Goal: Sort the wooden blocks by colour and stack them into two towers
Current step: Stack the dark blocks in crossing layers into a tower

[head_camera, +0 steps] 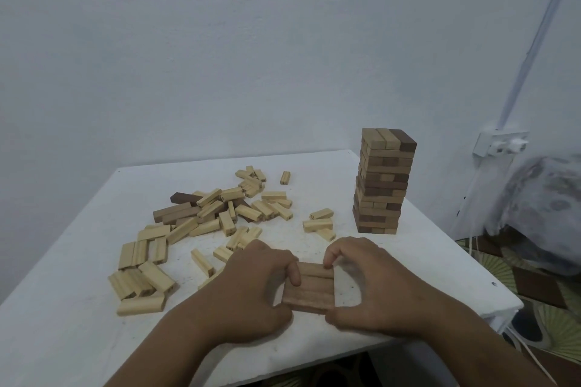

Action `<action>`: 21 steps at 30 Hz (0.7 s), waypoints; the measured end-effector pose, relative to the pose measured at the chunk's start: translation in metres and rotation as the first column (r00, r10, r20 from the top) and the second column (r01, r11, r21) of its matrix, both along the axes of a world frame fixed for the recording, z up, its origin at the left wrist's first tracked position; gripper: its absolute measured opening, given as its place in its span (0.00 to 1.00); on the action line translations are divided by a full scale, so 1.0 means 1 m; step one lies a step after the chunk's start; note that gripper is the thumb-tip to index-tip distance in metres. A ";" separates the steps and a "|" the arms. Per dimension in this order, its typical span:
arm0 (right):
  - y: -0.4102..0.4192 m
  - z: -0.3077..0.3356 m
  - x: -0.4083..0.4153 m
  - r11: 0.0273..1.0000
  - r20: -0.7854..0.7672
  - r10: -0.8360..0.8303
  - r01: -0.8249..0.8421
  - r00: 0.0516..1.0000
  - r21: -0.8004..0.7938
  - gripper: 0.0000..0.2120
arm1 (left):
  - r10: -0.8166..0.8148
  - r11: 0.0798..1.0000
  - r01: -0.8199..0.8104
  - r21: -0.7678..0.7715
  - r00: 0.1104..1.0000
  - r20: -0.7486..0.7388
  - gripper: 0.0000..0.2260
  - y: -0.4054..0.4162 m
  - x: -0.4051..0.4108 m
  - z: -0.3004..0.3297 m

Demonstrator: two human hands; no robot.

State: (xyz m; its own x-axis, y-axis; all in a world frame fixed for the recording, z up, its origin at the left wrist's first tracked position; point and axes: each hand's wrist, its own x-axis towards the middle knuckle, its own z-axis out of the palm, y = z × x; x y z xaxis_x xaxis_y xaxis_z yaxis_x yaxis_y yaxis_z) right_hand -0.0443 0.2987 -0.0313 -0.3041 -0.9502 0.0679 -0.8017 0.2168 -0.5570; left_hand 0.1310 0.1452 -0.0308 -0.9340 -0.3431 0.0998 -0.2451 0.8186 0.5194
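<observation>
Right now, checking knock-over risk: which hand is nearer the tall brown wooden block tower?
Right. The right hand sits just in front of the tall brown wooden block tower; the left hand is farther left.

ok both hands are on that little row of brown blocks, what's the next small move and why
Probably squeeze the row of brown blocks flush. The left hand and right hand pinch it from opposite sides near the table front edge, and it looks like a first layer. Then let go and fetch another brown block from the loose pile, which is mostly pale.
</observation>
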 end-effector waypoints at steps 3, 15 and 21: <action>0.001 -0.001 0.000 0.999 0.012 -0.044 0.044 0.999 0.011 0.26 | 0.016 0.999 -0.016 0.041 1.000 0.006 0.16 -0.003 0.001 -0.003; 0.004 0.046 -0.009 0.792 0.326 -0.084 0.262 0.942 -0.552 0.22 | 0.200 0.880 0.017 0.474 0.893 -0.404 0.31 -0.007 -0.027 0.061; 0.003 0.082 -0.038 0.624 0.297 -0.129 0.310 0.946 -0.717 0.16 | 0.161 0.920 0.058 0.388 0.847 -0.507 0.29 -0.003 -0.080 0.109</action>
State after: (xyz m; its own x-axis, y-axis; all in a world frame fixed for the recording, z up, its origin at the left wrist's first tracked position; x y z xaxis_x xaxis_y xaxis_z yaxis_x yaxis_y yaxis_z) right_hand -0.0822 0.3017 0.0509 -0.5888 -0.5014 0.6340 -0.6399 -0.1900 -0.7446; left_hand 0.0507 0.1417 0.0785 -0.7579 -0.5015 0.4173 0.1143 0.5277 0.8417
